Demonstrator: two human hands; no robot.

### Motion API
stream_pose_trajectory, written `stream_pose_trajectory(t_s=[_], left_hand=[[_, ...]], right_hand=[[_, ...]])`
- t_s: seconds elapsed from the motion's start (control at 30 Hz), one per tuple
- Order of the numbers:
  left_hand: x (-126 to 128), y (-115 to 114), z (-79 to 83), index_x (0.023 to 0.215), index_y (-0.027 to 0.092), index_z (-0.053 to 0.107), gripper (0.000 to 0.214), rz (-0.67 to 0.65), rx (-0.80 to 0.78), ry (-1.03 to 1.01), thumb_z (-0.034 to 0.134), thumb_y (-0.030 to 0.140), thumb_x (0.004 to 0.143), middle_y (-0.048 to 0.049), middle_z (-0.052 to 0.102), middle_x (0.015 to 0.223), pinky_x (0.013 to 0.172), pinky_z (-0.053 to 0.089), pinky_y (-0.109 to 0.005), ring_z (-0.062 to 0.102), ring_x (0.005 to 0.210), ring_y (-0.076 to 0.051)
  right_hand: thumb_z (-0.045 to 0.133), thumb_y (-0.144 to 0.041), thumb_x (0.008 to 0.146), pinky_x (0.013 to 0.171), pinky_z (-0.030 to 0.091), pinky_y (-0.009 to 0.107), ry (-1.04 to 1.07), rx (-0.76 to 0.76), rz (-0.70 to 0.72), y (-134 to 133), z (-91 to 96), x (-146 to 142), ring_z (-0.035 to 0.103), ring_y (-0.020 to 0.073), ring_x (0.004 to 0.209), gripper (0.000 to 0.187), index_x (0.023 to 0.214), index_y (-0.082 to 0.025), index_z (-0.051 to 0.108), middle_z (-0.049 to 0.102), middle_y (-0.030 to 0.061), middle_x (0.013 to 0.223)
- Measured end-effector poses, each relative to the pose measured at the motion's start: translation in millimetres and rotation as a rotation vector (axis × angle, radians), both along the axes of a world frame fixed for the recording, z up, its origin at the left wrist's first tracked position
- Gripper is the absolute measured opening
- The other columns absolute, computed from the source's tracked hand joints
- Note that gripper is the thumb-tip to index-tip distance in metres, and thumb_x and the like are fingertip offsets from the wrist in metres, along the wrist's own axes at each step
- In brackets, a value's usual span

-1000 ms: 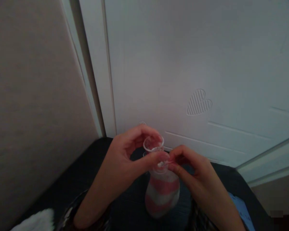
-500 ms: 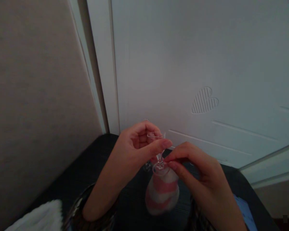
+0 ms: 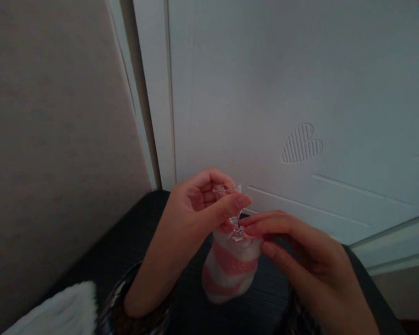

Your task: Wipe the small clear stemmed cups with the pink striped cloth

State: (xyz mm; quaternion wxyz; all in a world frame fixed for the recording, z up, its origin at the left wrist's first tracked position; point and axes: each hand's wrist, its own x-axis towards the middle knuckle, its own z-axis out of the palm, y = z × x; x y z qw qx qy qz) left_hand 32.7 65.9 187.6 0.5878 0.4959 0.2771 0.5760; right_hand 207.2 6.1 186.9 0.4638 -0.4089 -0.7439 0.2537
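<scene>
My left hand (image 3: 199, 204) is closed around the bowl of a small clear stemmed glass (image 3: 236, 228), thumb across its front. The glass stands nearly upright, its foot down. Beside the stem and foot is my right hand (image 3: 303, 246); its stretched fingertips touch or nearly touch the glass, and its thumb is apart from them. Directly below and behind the foot is a curvy container with pink and white swirled bands (image 3: 228, 270). Its top is partly hidden by the glass and fingers. I cannot tell whether the foot touches it.
A dark table (image 3: 192, 316) carries the container. Behind it rises a white panel with an embossed heart (image 3: 302, 143). A beige wall (image 3: 63, 116) is on the left. White fluffy cloth (image 3: 61, 311) lies at the lower left.
My right thumb and fingers have parted from their pinch at the glass's foot. The view has shifted slightly. The left hand keeps its hold on the glass.
</scene>
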Motion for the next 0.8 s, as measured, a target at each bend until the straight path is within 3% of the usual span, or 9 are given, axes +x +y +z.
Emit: stream_pose_trajectory(t_s=[0.23, 0.43, 0.53, 0.67, 0.8], left_hand=[[-0.1, -1.6, -1.1, 0.072, 0.018, 0.072, 0.012, 0.001, 0.101, -0.050, 0.084, 0.014, 0.069, 0.0040, 0.065, 0.065, 0.044, 0.046, -0.012, 0.057, 0.052, -0.007], [0.2, -3.5, -4.2, 0.083, 0.022, 0.080, 0.015, -0.141, 0.158, -0.111, 0.088, 0.023, 0.071, 0.0026, 0.069, 0.073, 0.057, 0.052, -0.016, 0.063, 0.063, -0.010], [0.1, -4.4, -6.1, 0.087, 0.025, 0.081, 0.018, -0.170, 0.195, -0.053, 0.089, 0.023, 0.071, 0.0028, 0.070, 0.076, 0.061, 0.052, -0.018, 0.063, 0.068, -0.012], [-0.6, -6.3, -11.0, 0.091, 0.028, 0.080, 0.024, -0.118, 0.218, 0.047, 0.085, 0.013, 0.073, 0.0051, 0.074, 0.085, 0.067, 0.052, -0.020, 0.065, 0.075, -0.012], [2.7, -9.3, -11.5, 0.090, 0.030, 0.077, 0.027, 0.008, 0.243, 0.136, 0.082, 0.008, 0.076, 0.0082, 0.073, 0.085, 0.075, 0.050, -0.019, 0.064, 0.079, -0.011]], right_hand=[[0.071, -0.016, 0.091, 0.091, 0.055, 0.015, 0.088, -0.055, -0.001, -0.5, -2.8, -2.8, 0.072, 0.0095, 0.103, 0.019, 0.102, -0.032, 0.074, 0.079, -0.0064, 0.105], [0.063, -0.021, 0.098, 0.088, 0.053, 0.010, 0.160, -0.079, 0.006, -4.7, -0.7, 0.4, 0.073, 0.0062, 0.097, 0.018, 0.095, -0.032, 0.077, 0.081, -0.0084, 0.098], [0.067, -0.021, 0.095, 0.081, 0.053, 0.007, 0.227, -0.150, -0.032, -2.4, -1.5, 0.2, 0.074, 0.0043, 0.086, 0.015, 0.088, -0.030, 0.075, 0.080, -0.0099, 0.088], [0.078, -0.022, 0.086, 0.069, 0.052, 0.006, 0.351, -0.244, -0.080, 2.0, -3.7, -1.6, 0.073, 0.0040, 0.077, 0.011, 0.088, -0.030, 0.071, 0.078, -0.0106, 0.083], [0.077, -0.026, 0.087, 0.074, 0.053, 0.009, 0.343, -0.246, -0.093, 2.0, -5.8, -2.7, 0.072, 0.0055, 0.082, 0.015, 0.097, -0.033, 0.068, 0.077, -0.0102, 0.086]])
